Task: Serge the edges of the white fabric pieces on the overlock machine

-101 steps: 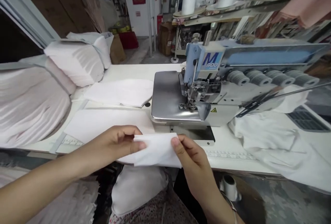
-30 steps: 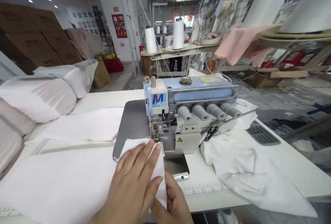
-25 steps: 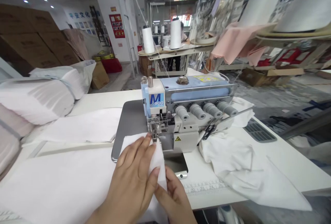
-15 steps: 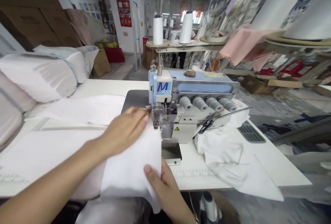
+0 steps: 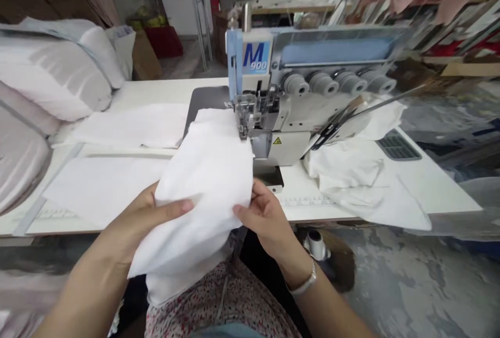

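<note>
A white fabric piece [image 5: 211, 171] runs from the presser foot of a blue and white overlock sewing machine [image 5: 258, 77] down over the table edge toward my lap. My left hand [image 5: 152, 213] grips its left side, thumb on top and the other fingers hidden beneath. On the right edge, my right hand [image 5: 265, 213] pinches the cloth between thumb and fingers, a little below the machine's needle area. The far end of the fabric lies beside the presser foot.
More white fabric pieces [image 5: 128, 127] lie flat on the white table [image 5: 156, 88] at left, near tied fabric bundles [image 5: 50, 67]. Crumpled white cloth [image 5: 351, 171] rests right of the machine, partly over the front edge. A thread cone [image 5: 316, 244] stands below the table.
My left hand has left the needle area and come back toward me, now holding the fabric's left side. My right hand still holds the right edge. The view has tilted down.
</note>
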